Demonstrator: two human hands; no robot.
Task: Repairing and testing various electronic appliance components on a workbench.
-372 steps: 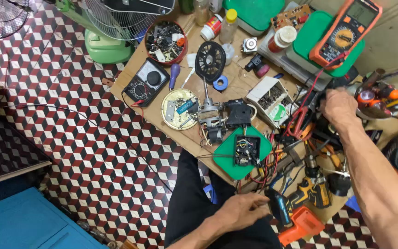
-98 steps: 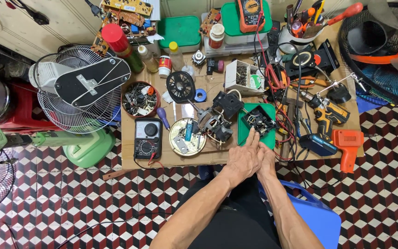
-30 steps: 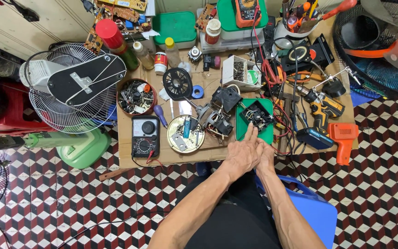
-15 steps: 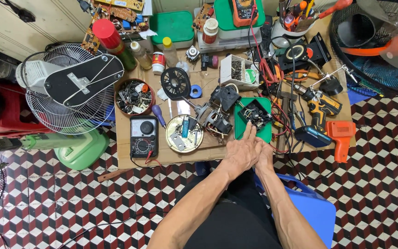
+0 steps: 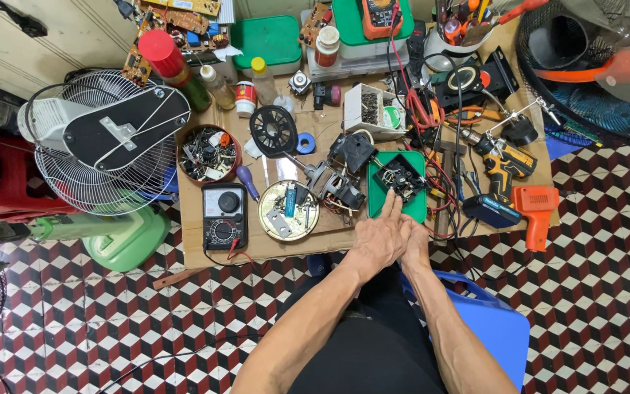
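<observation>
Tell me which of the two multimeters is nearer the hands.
The black multimeter, at the table's near edge beside the round tin, left of the left hand. The orange multimeter lies on a green lid at the far edge.

My bench is plain brown cardboard-looking, floor is that red, black and white cube pattern. Green tray with a black part on it at centre frame, orange and black drill to the right, black meter left of centre, red-capped can upper left, blue stool lower right.
</observation>
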